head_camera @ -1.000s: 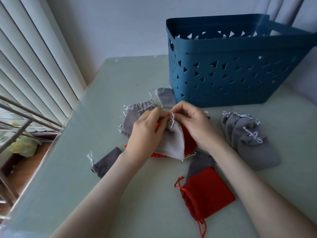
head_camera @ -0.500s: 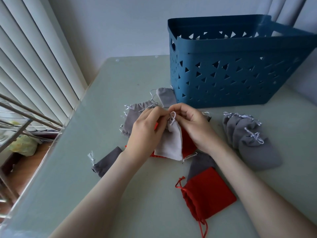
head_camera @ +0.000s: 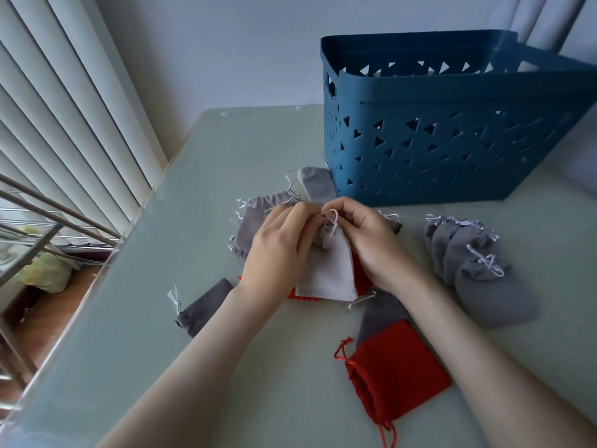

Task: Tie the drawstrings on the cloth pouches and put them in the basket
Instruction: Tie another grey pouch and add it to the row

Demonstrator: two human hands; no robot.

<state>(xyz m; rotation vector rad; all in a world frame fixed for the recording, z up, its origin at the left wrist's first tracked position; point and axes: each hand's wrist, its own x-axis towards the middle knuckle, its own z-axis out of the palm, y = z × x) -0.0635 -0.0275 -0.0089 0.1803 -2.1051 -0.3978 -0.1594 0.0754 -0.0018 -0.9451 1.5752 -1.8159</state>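
A light grey pouch [head_camera: 326, 270] is pinched mid-table by both hands [head_camera: 277, 253] [head_camera: 371, 240]; its drawstring loop [head_camera: 331, 218] is being knotted, tightening judged next.

Both bare forearms reach forward and converge at the centre. The left hand [head_camera: 281, 250] and right hand [head_camera: 371, 244] meet fingertip to fingertip, each in a pinching grip, knuckles up and wrists slightly raised.

Blue basket [head_camera: 452, 137] cut off at the right edge, its inside hidden behind its wall, red pouch [head_camera: 360, 273] mostly covered by the pale grey pouch [head_camera: 329, 270] and right hand [head_camera: 371, 240], knot state under the fingertips unclear, both forearms running out of frame
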